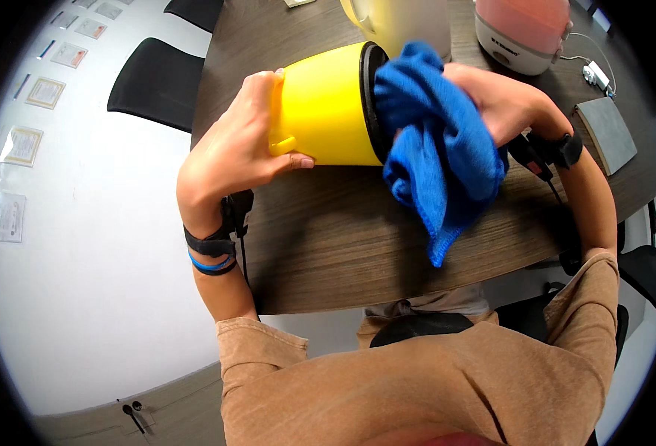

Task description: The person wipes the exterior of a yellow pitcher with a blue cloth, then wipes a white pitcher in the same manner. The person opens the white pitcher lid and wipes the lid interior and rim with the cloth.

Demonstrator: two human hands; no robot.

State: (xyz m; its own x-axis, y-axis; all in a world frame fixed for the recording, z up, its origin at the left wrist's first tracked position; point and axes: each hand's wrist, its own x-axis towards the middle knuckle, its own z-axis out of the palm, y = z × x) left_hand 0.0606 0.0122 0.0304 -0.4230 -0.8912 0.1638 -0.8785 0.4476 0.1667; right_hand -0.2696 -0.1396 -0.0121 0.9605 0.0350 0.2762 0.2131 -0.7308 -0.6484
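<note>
A yellow bucket-shaped container (320,108) with a black rim lies on its side above the table, its rimmed end to the right. My left hand (242,134) grips its left end, thumb along the lower side near a small yellow handle part. On the right, my right hand (495,100) is closed on a blue cloth (447,156), pressing it against the black-rimmed end. The cloth is bunched up, with one corner hanging down over the table. My right fingertips are mostly hidden by its folds.
Behind the container stands a pale yellow jug (410,26). A pink and white appliance (521,37) sits at the far right, near a white cable with a plug (599,74) and a grey notebook (607,134). Black chairs (157,85) flank the dark wooden table (320,245).
</note>
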